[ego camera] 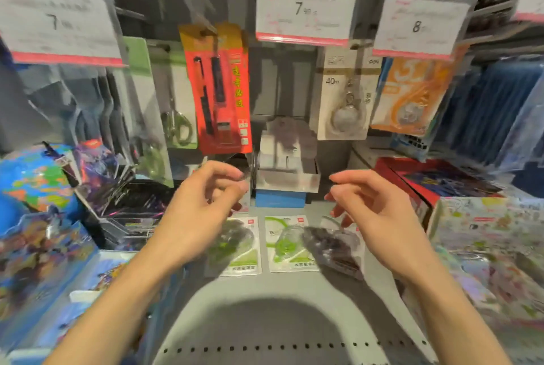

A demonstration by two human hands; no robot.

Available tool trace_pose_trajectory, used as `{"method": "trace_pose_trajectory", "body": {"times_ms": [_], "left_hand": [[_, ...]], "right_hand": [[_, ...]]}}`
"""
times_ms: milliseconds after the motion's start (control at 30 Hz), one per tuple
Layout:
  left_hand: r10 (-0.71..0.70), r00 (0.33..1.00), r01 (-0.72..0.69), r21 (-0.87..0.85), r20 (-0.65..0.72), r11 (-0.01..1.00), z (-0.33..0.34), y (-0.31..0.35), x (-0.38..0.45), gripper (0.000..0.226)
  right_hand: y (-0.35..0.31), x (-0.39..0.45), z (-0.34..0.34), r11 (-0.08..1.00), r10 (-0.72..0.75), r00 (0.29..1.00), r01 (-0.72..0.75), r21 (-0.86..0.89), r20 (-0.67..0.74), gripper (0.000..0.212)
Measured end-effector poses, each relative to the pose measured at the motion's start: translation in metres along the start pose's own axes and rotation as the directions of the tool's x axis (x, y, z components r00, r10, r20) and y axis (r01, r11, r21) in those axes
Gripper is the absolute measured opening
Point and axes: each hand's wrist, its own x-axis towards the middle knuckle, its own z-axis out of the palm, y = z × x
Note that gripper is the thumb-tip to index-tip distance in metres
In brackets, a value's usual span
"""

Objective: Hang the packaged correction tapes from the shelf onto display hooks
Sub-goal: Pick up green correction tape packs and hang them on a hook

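While three packaged correction tapes (291, 242) lie flat on the grey shelf (282, 300), both the left hand (203, 202) and right hand (379, 217) hover above with loosely curled fingers, pinching nothing; most hanging seems left.

The left hand (206, 202) covers the top of one correction tape pack (238, 250) on the shelf (294, 285). The right hand (374, 211) hides part of a dark, blurry pack (335, 247). The price tags (306, 8) are too fuzzy to read, except for big numbers. Both arms run off the bottom edge. The globe (32, 179) is cut off at the left.
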Motion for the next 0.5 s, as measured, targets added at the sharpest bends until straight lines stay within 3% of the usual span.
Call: {"method": "trace_pose_trajectory", "body": {"times_ms": [133, 233, 367, 500], "left_hand": [[-0.051, 0.986, 0.000, 0.304, 0.158, 0.953, -0.010, -0.031, 0.017, 0.007], [-0.148, 0.940, -0.019, 0.481, 0.308, 0.877, -0.008, -0.057, 0.025, 0.014], [-0.275, 0.858, -0.082, 0.644, 0.434, 0.761, 0.003, -0.082, 0.034, 0.038], [-0.393, 0.798, -0.117, 0.758, 0.456, 0.642, 0.012, -0.095, 0.040, 0.065]], "right_hand": [[0.016, 0.008, 0.039, 0.994, 0.074, 0.997, -0.073, -0.082, 0.010, 0.010], [0.043, 0.016, 0.054, 0.965, 0.132, 0.991, -0.126, -0.230, 0.013, 0.007], [0.090, 0.024, 0.053, 0.834, 0.210, 0.977, -0.162, -0.527, 0.031, 0.008], [0.120, 0.023, 0.046, 0.698, 0.202, 0.978, -0.102, -0.709, 0.057, 0.010]]}}
